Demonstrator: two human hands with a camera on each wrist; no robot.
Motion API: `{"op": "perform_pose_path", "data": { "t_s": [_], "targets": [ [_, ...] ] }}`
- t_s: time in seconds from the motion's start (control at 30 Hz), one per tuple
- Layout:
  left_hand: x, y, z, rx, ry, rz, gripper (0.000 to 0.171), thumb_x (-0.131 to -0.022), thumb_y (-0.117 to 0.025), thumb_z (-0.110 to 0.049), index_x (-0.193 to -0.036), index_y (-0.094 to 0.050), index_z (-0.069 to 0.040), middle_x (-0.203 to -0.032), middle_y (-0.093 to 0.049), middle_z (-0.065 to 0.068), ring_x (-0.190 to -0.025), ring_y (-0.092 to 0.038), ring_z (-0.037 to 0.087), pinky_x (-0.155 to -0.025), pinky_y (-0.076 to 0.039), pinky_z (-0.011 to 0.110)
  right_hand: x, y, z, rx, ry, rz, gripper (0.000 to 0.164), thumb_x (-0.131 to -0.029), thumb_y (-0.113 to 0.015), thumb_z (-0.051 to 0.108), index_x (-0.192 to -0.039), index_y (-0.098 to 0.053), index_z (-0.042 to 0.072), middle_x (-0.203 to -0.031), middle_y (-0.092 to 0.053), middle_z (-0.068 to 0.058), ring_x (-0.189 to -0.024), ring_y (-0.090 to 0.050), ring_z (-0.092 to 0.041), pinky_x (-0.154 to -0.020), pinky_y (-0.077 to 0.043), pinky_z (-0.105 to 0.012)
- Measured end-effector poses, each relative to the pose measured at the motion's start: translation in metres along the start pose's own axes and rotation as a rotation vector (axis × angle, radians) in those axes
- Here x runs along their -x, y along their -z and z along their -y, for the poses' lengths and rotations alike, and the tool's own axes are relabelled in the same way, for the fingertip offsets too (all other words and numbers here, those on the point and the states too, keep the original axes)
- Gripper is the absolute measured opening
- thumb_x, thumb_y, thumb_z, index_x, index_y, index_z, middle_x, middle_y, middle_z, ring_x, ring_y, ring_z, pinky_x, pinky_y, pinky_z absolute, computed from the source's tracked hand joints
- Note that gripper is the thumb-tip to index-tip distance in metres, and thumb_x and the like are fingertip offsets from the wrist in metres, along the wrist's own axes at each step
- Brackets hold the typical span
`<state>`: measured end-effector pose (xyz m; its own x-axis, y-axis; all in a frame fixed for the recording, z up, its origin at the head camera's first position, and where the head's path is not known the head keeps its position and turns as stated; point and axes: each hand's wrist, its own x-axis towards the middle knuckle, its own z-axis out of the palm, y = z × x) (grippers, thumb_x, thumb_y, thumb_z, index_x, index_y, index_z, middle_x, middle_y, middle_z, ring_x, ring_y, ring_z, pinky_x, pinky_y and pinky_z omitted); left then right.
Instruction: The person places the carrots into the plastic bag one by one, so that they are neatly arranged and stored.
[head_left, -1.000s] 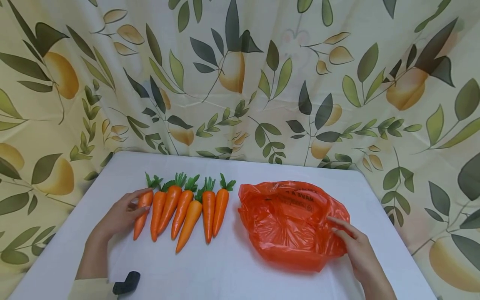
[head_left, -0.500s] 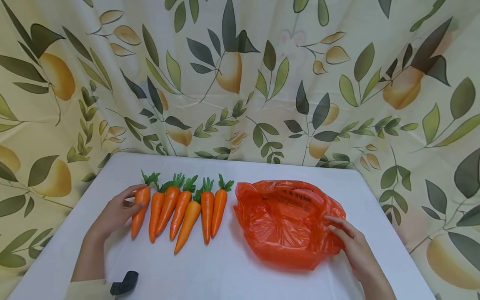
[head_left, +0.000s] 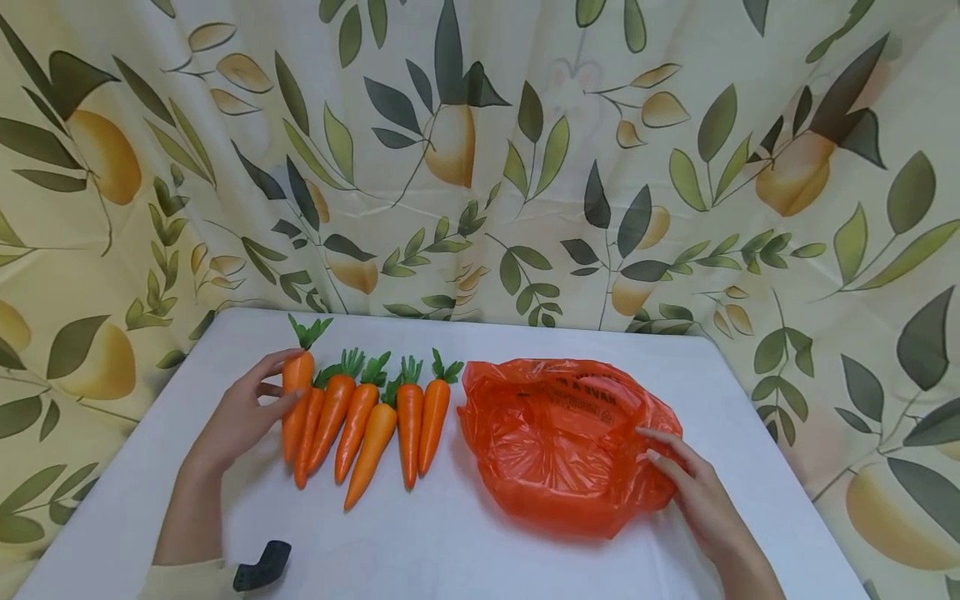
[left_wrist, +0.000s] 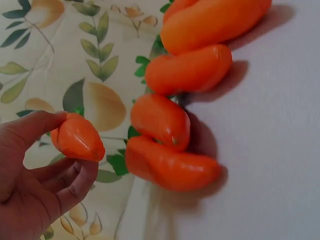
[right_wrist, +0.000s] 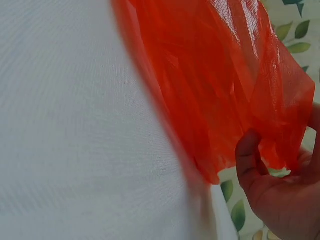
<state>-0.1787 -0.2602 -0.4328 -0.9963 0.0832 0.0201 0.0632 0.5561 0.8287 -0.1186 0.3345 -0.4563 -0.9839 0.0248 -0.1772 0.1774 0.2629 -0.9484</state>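
At left of frame, gripping leftmost carrot point(head_left: 298, 373) w/ L hand point(head_left: 243, 417): thumb & fingertips closed on upper body, just below green top. Top pointing to upper frame, body overlapping next carrot in head view; prob. off table point(head_left: 420, 558), judging by L wrist view, w/ clear gap to others there. Exact tip clearance: can't tell.

At right of frame, holding R rim of red plastic bag point(head_left: 555, 471) w/ R hand point(head_left: 701, 500): thumb bent on one side of film, fingers on other per R wrist view; fingertips partly hidden, so firmness of pinch unclear. Bag mouth wide open, facing up & toward viewer, dark print on far inner wall. No carrots visible inside.

Mid-left of frame, lying in row btwn L hand & bag: six other carrots point(head_left: 372, 450), green tops toward upper frame, rightmost one just beside bag. Lower left, by sleeve point(head_left: 187, 579): small black object point(head_left: 262, 567), ID unclear. Patterned cloth point(head_left: 442, 250) across upper frame.

Step in hand, as judged: taking up one carrot w/ bag held open for loading. Early stage, prob.: none visibly bagged. Next move calls for: raising carrot clear of neighbors, carrying rightward over row to bag mouth, lowering in, then loosening L fingers. Steady R hold on rim needed too, else risk of thin film folding in & blocking entry.
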Motion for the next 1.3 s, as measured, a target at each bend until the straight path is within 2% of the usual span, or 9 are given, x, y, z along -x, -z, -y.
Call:
{"op": "perform_pose_path", "data": {
  "t_s": [0.27,0.5,0.67,0.8,0.97,1.3],
  "targets": [
    [-0.005,-0.016,-0.021,0.013,-0.045,0.002,0.058,-0.103,-0.068,-0.024,-0.156,-0.045,-0.025,-0.147,-0.05,0.014,-0.117,-0.053,0.037,-0.082,-0.054,0.043,0.005,0.001,-0.006,-0.137,0.098,0.056,0.049,-0.112,-0.048,0.029,-0.152,-0.047,0.001,-0.148,-0.04,-0.001,-0.121,-0.051,-0.006,-0.095,-0.049,-0.019],
    [-0.007,-0.026,-0.035,0.039,-0.086,0.034,0.057,-0.102,-0.068,-0.025,-0.154,-0.047,-0.028,-0.152,-0.048,0.011,-0.113,-0.054,0.034,-0.08,-0.053,0.042,0.006,0.001,-0.008,-0.177,0.109,0.078,0.051,-0.113,-0.044,0.031,-0.152,-0.045,-0.001,-0.149,-0.039,-0.001,-0.125,-0.048,-0.002,-0.098,-0.045,-0.016],
    [-0.007,-0.03,-0.045,0.078,-0.109,0.039,0.057,-0.101,-0.07,-0.024,-0.154,-0.047,-0.029,-0.151,-0.048,0.01,-0.109,-0.055,0.033,-0.076,-0.056,0.044,0.009,0.0,-0.008,-0.185,0.115,0.084,0.051,-0.113,-0.043,0.03,-0.152,-0.045,-0.002,-0.147,-0.043,0.001,-0.126,-0.047,-0.002,-0.098,-0.045,-0.015],
    [-0.012,-0.037,-0.053,0.124,-0.122,0.047,0.058,-0.101,-0.071,-0.025,-0.153,-0.048,-0.031,-0.152,-0.046,0.009,-0.111,-0.057,0.033,-0.078,-0.057,0.043,0.008,-0.001,-0.008,-0.172,0.109,0.083,0.049,-0.113,-0.045,0.028,-0.151,-0.045,-0.003,-0.148,-0.041,0.0,-0.126,-0.048,-0.002,-0.098,-0.045,-0.016],
    [-0.019,-0.052,-0.065,0.186,-0.128,0.061,0.055,-0.101,-0.07,-0.025,-0.151,-0.05,-0.034,-0.151,-0.047,0.007,-0.111,-0.056,0.034,-0.081,-0.057,0.045,0.008,-0.001,-0.009,-0.142,0.08,0.079,0.048,-0.112,-0.048,0.027,-0.151,-0.047,-0.001,-0.151,-0.035,-0.004,-0.125,-0.047,-0.002,-0.097,-0.047,-0.018],
    [-0.024,-0.082,-0.088,0.249,-0.13,0.096,0.052,-0.1,-0.072,-0.027,-0.147,-0.053,-0.04,-0.146,-0.052,-0.001,-0.114,-0.056,0.032,-0.082,-0.056,0.048,0.008,-0.004,-0.01,-0.099,0.149,0.115,0.046,-0.112,-0.048,0.022,-0.15,-0.046,-0.003,-0.148,-0.042,-0.001,-0.125,-0.049,-0.003,-0.097,-0.048,-0.019]
  ]
}}
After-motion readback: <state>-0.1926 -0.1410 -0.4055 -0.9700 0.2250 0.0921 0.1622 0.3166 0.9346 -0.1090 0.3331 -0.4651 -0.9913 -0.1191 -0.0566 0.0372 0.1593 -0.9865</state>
